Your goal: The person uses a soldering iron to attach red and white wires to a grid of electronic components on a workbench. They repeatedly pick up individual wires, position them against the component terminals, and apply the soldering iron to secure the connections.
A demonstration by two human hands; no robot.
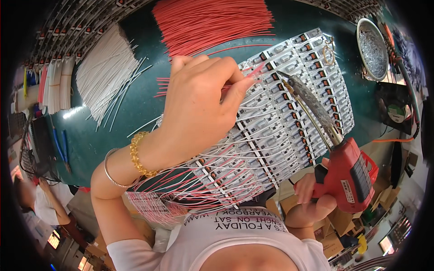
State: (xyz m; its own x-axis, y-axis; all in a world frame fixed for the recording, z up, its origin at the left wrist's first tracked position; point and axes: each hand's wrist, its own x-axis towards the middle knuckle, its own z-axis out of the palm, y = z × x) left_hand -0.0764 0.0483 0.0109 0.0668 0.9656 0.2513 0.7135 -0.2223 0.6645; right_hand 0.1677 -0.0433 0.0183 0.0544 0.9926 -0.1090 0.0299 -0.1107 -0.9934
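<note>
My left hand (203,92) is closed in a pinch on red wires (162,83), whose tips reach the board panel beside its thumb. My right hand (314,194) grips a red soldering gun (348,178) with a black trigger; its long, darkened tip (289,81) points up and left, over the panel close to the pinched wire ends. Whether the tip touches the board, I cannot tell. The circuit board panel (289,122) is whitish, with rows of black and orange parts. Many white and red wires (217,169) trail from its left part toward me.
A large pile of red wires (212,22) lies at the back of the green table (140,104). White wires (106,72) are heaped to its left. A metal bowl (371,49) stands back right, and blue-handled pliers (61,144) lie at left. Another person (49,201) sits far left.
</note>
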